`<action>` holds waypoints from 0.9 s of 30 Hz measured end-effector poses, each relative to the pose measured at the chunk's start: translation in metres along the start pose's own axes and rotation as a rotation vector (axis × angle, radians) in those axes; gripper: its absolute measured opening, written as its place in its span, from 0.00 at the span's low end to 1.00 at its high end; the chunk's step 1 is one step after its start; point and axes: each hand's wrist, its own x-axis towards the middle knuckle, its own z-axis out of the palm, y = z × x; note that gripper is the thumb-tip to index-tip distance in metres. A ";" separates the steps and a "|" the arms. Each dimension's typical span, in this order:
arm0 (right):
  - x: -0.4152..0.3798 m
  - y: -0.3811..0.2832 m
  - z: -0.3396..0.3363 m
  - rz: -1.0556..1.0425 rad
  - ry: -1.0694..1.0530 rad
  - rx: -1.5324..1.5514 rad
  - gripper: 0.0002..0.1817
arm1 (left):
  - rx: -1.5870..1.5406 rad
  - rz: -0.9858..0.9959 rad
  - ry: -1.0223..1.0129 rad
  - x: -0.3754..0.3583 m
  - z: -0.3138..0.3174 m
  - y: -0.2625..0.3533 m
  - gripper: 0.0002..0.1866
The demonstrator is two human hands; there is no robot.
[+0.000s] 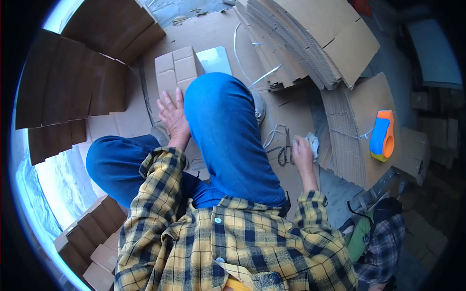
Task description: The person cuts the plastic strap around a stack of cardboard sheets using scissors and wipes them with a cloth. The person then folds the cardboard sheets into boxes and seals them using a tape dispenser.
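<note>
My left hand is open, its fingers spread and its fingertips at the near side of a small cardboard box. Behind my raised knee, a light blue-white sheet lies beside that box. To the right of my leg, my right hand is closed with its fingers curled. A loop of dark cord lies just left of the curled fingers, and a crumpled white scrap is behind them. Whether the fingers grip the cord or something else cannot be made out.
Flattened cardboard stacks fan out at the upper right. A tied cardboard bundle carries an orange and blue tape dispenser. Folded cardboard stands at left, with more boxes below. White strapping trails across the floor.
</note>
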 end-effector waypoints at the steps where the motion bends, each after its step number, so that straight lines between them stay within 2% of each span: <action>1: 0.019 -0.031 -0.033 -0.109 0.196 -0.011 0.11 | 0.046 -0.009 -0.016 0.001 0.002 -0.002 0.41; 2: 0.033 -0.050 -0.070 -0.168 0.362 -0.080 0.14 | 0.093 -0.016 -0.031 -0.001 0.003 0.000 0.42; 3: 0.044 -0.057 -0.108 -0.247 0.580 -0.303 0.15 | 0.081 -0.007 -0.027 -0.002 -0.001 0.007 0.42; 5: 0.055 -0.049 -0.176 -0.057 0.902 -0.336 0.14 | 0.120 -0.046 -0.071 -0.003 -0.016 0.015 0.47; 7: 0.055 -0.017 -0.233 0.307 0.766 -0.608 0.22 | 0.128 -0.066 -0.054 -0.004 -0.016 0.015 0.51; 9: 0.052 0.055 -0.260 0.658 0.361 -0.709 0.34 | 0.166 -0.053 -0.050 -0.004 -0.012 0.013 0.53; 10: 0.046 0.087 -0.261 0.575 0.273 -0.643 0.40 | 0.114 -0.045 -0.034 -0.004 -0.014 0.011 0.54; 11: 0.048 0.106 -0.261 0.603 0.231 -0.613 0.40 | 0.063 -0.040 -0.018 -0.005 -0.015 0.012 0.54; 12: 0.053 0.088 -0.257 0.659 0.142 -0.567 0.39 | 0.049 -0.050 -0.001 -0.005 -0.015 0.011 0.55; 14: 0.053 0.081 -0.250 0.572 0.137 -0.745 0.38 | 0.037 -0.095 0.032 -0.006 -0.020 0.010 0.55; 17: 0.053 0.081 -0.246 0.539 0.191 -0.853 0.35 | 0.011 -0.057 0.009 -0.007 -0.024 0.010 0.54; 19: 0.051 0.085 -0.242 0.415 0.325 -0.606 0.31 | -0.007 -0.037 0.008 -0.007 -0.025 0.009 0.53; 23: 0.041 0.110 -0.251 0.475 0.383 -0.601 0.29 | -0.032 -0.034 -0.010 -0.008 -0.025 0.008 0.53; 25: 0.033 0.120 -0.266 0.480 0.595 0.132 0.29 | -0.046 -0.037 -0.009 -0.008 -0.026 0.007 0.53; 26: 0.033 0.080 -0.267 0.473 0.595 0.130 0.29 | -0.057 -0.032 -0.015 -0.009 -0.026 0.008 0.53; 27: 0.030 0.035 -0.268 0.379 0.618 0.483 0.28 | -0.063 -0.035 -0.013 -0.009 -0.026 0.008 0.53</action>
